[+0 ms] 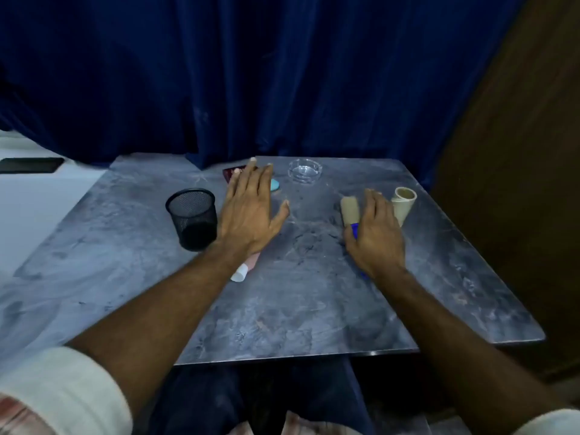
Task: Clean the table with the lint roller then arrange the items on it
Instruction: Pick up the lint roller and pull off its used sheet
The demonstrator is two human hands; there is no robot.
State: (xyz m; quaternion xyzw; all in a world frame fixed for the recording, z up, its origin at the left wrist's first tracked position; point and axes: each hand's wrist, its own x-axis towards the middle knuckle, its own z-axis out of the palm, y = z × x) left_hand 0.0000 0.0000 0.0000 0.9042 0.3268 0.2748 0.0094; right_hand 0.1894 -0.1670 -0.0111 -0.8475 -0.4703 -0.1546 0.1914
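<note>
A person's right hand (375,233) closes over the blue handle of a lint roller (351,211), its beige roll lying on the grey marbled table (282,309) beside a spare roll (403,204). The left hand (251,211) hovers flat, fingers spread, gripping nothing, above a pink tube (246,268). Rolling well likely means long overlapping strokes, nudging aside the mesh cup (193,218), glass ashtray (304,171) and teal object (275,185). Dark blue curtains (282,73) hang behind; a phone (29,165) rests on a white surface to the left.
</note>
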